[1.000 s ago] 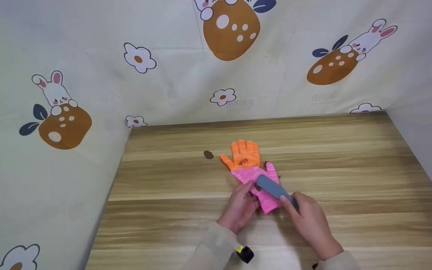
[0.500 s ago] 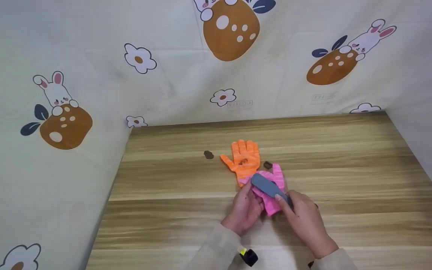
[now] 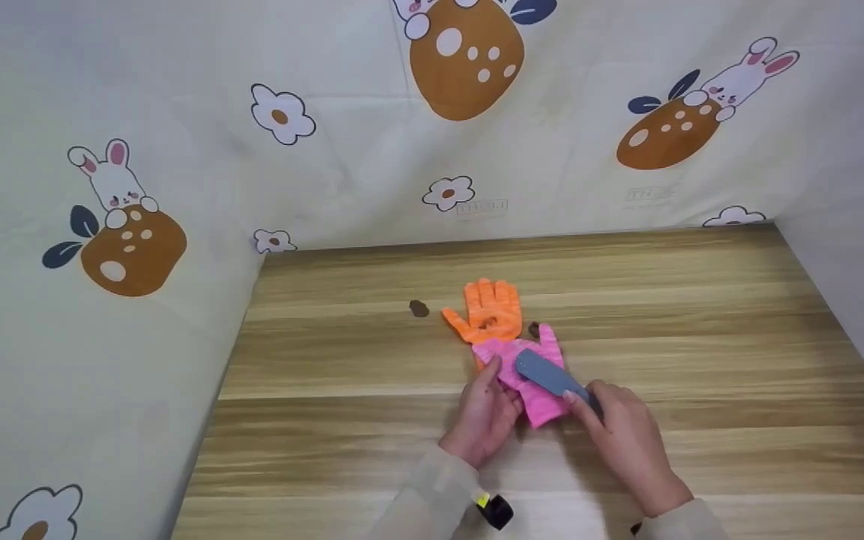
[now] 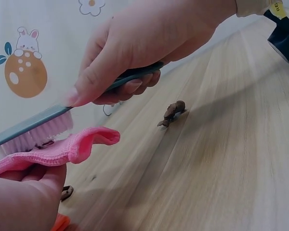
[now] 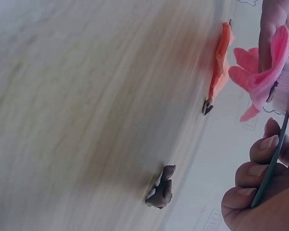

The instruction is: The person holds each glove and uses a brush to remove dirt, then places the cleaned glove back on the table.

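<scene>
My left hand (image 3: 481,416) holds a pink knitted glove (image 3: 544,403) off the table, thumb along its edge and fingers underneath. A brush (image 3: 544,371) with a grey-blue back is gripped by its handle in my right hand (image 3: 627,435). In the left wrist view its pale bristles (image 4: 38,134) press on the glove's upper face, where a dark brown smear (image 4: 44,144) shows beneath them. Behind, an orange glove (image 3: 493,306) lies flat with a brown smear on its palm, its cuff partly covered by the pink glove.
One flat brown piece (image 3: 418,308) lies left of the orange glove, and a small brown bit (image 3: 534,328) to its right. Another brown lump (image 4: 172,112) rests on the wood-grain table (image 3: 312,442). A printed cloth (image 3: 357,165) walls the back and sides.
The brush has slid back and forth over the pink glove. Since half a second ago, the glove has shifted slightly left and away, and the brush head has moved right.
</scene>
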Motion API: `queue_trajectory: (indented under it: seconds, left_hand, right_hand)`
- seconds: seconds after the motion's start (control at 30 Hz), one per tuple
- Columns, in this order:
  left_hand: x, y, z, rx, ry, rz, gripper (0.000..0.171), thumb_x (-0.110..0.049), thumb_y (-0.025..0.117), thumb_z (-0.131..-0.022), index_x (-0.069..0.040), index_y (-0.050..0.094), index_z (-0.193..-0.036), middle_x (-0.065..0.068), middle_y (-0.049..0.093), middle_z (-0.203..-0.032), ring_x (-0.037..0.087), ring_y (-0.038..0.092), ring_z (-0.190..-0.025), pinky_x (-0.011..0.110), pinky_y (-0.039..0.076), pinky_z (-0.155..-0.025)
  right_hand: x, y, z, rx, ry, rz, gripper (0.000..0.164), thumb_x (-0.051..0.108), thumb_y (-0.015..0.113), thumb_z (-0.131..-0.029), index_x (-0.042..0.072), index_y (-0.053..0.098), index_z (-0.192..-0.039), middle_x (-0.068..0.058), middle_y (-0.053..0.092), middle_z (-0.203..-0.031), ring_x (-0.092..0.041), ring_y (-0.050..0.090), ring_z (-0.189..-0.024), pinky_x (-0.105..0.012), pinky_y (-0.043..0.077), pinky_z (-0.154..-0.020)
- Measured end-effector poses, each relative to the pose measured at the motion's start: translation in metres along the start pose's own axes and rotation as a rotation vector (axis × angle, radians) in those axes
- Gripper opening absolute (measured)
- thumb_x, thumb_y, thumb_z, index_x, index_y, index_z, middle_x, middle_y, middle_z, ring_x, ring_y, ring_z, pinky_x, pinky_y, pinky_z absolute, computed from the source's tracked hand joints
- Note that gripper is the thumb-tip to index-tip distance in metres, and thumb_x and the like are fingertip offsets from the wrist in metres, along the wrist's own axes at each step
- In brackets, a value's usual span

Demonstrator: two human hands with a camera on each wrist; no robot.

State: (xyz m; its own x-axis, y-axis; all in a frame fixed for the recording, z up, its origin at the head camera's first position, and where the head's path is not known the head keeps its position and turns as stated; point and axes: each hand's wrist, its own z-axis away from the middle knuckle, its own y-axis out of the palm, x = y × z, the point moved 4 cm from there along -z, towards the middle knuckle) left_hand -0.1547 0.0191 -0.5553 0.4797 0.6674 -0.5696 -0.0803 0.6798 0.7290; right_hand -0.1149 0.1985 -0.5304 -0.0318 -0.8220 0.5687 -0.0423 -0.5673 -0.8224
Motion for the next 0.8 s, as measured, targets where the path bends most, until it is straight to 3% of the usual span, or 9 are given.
queue_trajectory:
  seconds: [0.27, 0.8]
  left_hand:
    - [-0.0012, -0.001, 0.0009, -0.012, -0.002, -0.005, 0.032, -0.031, 0.036, -0.109, -0.008, 0.052, -0.125, 0.002, 0.068, -0.111, 0.015, 0.063, -0.107, 0.034, 0.049, -0.105]
    - [-0.0044, -0.0055, 0.0037, 0.012, 0.003, -0.037, 0.034, -0.031, 0.035, -0.109, -0.005, 0.048, -0.127, 0.004, 0.066, -0.115, 0.018, 0.062, -0.112, 0.035, 0.048, -0.106]
  right_hand:
    - [-0.0079, -0.0014, 0.0007, 0.002, 0.0, -0.005, 0.039, 0.049, 0.059, -0.099, 0.012, 0.063, -0.088, -0.001, 0.052, -0.073, -0.018, 0.047, -0.072, -0.03, 0.037, -0.064]
    - [-0.0108, -0.0057, 0.0007, -0.034, 0.0, -0.014, 0.039, 0.049, 0.058, -0.1, 0.012, 0.065, -0.091, -0.003, 0.056, -0.077, -0.019, 0.048, -0.073, -0.032, 0.039, -0.066]
